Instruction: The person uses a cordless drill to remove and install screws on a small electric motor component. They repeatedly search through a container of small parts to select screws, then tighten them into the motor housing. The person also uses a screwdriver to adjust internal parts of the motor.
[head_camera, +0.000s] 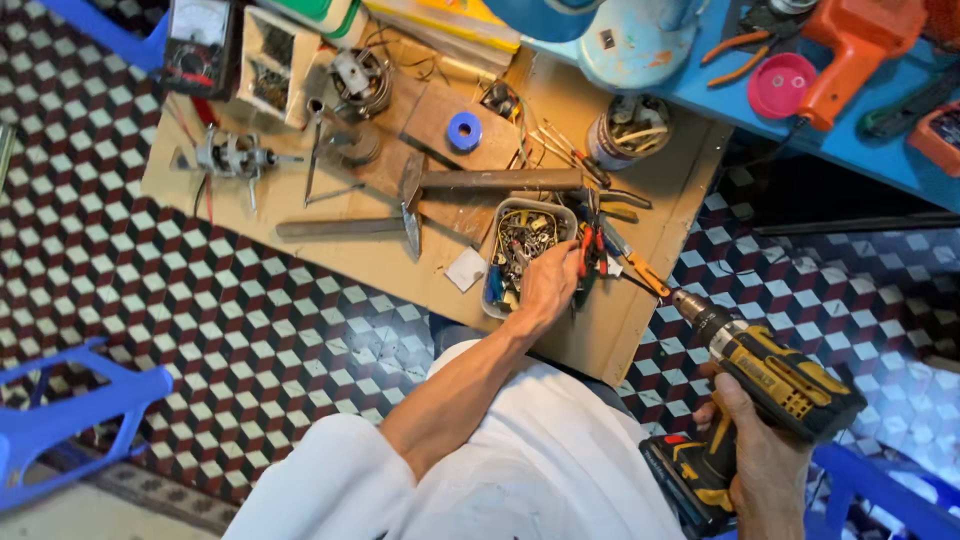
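Note:
My right hand (762, 462) grips the handle of a yellow and black cordless drill (770, 378) at the lower right, its chuck pointing up and left toward the edge of the wooden board (400, 262). My left hand (548, 282) reaches forward into a small grey tray (500, 232) filled with several screws and small metal parts. Its fingers are curled down among the parts at the tray's right side, next to red-handled pliers (588, 250). Whether the fingers hold a part is hidden.
The board lies on a checkered tile floor with a hammer (352, 226), a blue tape roll (464, 131), a motor part (232, 156), a can of tools (626, 130) and a multimeter (198, 42). An orange drill (852, 50) rests on a blue surface. A blue plastic stool (62, 412) stands at left.

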